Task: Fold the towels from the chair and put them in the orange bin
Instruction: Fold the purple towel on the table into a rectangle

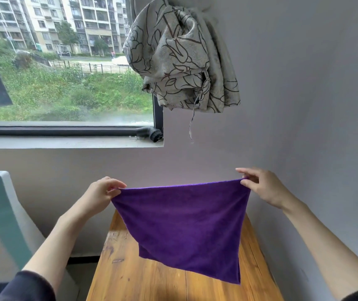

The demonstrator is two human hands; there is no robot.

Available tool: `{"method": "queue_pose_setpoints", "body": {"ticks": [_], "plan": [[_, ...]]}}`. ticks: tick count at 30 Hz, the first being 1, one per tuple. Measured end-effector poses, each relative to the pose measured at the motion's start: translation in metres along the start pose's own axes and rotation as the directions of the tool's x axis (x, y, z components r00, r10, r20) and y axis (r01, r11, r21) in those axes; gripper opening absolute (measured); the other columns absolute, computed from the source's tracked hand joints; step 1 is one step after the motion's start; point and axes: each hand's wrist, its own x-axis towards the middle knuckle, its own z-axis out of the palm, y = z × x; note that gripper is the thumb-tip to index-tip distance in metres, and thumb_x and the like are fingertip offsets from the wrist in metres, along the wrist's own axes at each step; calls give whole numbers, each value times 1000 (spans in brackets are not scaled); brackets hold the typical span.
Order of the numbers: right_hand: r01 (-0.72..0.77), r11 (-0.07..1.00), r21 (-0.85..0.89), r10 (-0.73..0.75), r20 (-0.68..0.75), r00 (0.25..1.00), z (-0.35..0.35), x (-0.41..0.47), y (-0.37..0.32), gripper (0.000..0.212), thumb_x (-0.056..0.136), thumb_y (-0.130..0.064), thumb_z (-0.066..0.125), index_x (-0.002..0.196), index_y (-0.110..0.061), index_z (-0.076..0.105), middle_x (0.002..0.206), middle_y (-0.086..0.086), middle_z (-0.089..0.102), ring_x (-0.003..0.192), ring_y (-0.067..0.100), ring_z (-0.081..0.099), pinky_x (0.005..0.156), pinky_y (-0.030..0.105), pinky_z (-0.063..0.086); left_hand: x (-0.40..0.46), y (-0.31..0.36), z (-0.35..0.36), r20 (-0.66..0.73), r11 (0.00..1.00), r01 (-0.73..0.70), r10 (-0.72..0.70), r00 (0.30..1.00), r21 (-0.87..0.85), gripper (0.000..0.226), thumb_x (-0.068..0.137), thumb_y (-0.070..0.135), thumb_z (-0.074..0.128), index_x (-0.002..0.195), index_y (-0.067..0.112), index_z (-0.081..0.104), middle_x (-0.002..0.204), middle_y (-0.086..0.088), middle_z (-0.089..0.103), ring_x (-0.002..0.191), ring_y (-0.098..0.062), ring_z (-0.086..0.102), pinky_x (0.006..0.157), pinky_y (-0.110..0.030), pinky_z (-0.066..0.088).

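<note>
- Two corners pinched: my left hand [105,193] and right hand [260,187] hold the towel [186,227] over the table [130,268].
- I judge it light and limp; grip corners.

Knotted curtain [184,57], wooden table [134,274]

Soft daylight enters through the window [65,61]; sharp focus, wide-angle bending at edges.
</note>
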Motion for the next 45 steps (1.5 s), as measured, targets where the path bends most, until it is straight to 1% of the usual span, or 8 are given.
{"method": "queue_pose_setpoints", "body": {"ticks": [7,18,25,29,32,36,40,45], "plan": [[-28,984,-174,29,-1,1000,17,5,8,12,90,-8,56,92,-8,68,88,-1,63,86,15,55,75,20,34,-2,-7,14,-5,991,91,-91,996,102,13,87,4,59,90,8,71,90,-6,61,86,-19,56,76,-22,35],[-151,871,-468,166,-9,986,56,71,30,18,96,-13,41,104,-10,57,110,15,64,99,34,58,76,35,43,52,-7,43,153,926,63,-127,980,372,20,88,-3,48,104,-4,61,107,-20,54,108,-32,47,88,-29,35],[-77,954,-289,17,-206,978,53,59,35,20,94,-5,43,100,-1,62,104,18,64,95,37,58,76,36,40,40,-5,46,-138,991,66,-50,989,118,15,87,0,56,94,3,68,93,-7,51,85,-22,51,81,-24,37],[-40,977,-210,-10,-230,973,61,12,47,19,91,3,46,98,2,64,99,17,66,91,35,60,76,29,36,-7,-15,56,-40,990,94,-99,994,-104,20,86,3,60,82,22,64,83,13,63,76,-8,61,66,-4,40],[-83,987,-139,61,-154,986,79,-35,66,17,91,2,49,98,1,65,96,15,68,88,30,62,67,18,30,-46,-39,75,110,982,158,-146,983,-104,30,84,1,62,75,29,63,80,6,67,71,-9,61,71,-15,46],[-264,952,-156,285,133,949,112,-91,106,17,94,-7,48,94,-12,65,97,8,67,85,21,57,73,22,35,-100,-73,111,445,941,337,-290,847,-29,28,81,-5,62,71,21,67,75,-4,69,71,-16,59,70,-23,46],[-394,869,-298,492,452,744,137,-142,139,15,95,-12,47,88,-20,58,96,3,61,91,18,56,76,23,39,-145,-91,148,666,903,415,-377,644,110,18,84,-1,60,79,15,66,79,0,65,73,-9,57,63,-14,43],[-553,788,-270,606,494,623,151,-177,165,16,93,-10,51,82,-18,59,91,5,62,85,20,58,73,28,47,-173,-99,171,728,847,517,-433,532,125,15,87,2,58,86,13,68,78,1,64,71,-9,54,58,-14,42]]}}
